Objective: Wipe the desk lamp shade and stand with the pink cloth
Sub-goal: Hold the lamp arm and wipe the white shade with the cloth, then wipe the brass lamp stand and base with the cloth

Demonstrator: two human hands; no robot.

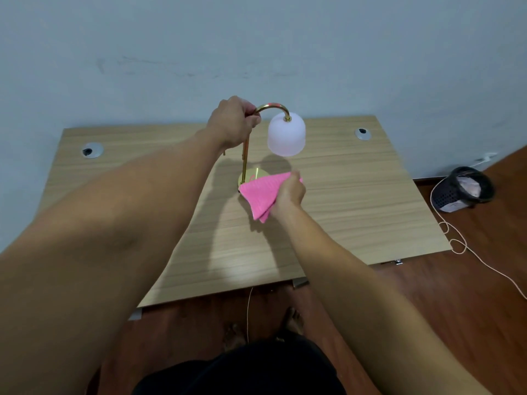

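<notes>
Dark shorts (256, 369) and two bare feet (293, 320) on a reddish wooden floor (427, 309) fill the bottom of the head-camera view, with both bare forearms reaching forward over a light wooden desk (356, 209). Left hand (232, 124), raised above the desk, has its fingers wrapped tight around the gold stand (244, 161) of a desk lamp, just below where the tube curves over. From that curve hangs a white frosted shade (286, 135), to the right of the gripping hand and clear of it. Lower down, the right hand (291, 192) pinches a folded pink cloth (261, 195), fingers closed on its right edge. Cloth drapes to the left over the near part of the lamp's round gold base (253, 176), which sits near the middle of the desk; whether the fabric presses on the metal or hangs just above it cannot be told. Two round cable holes (91, 150) mark the desk's far corners. On the floor to the right, a dark perforated bin (463, 188) stands by the pale blue wall (256, 47), with a thin white cord (456, 243) looping past it.
</notes>
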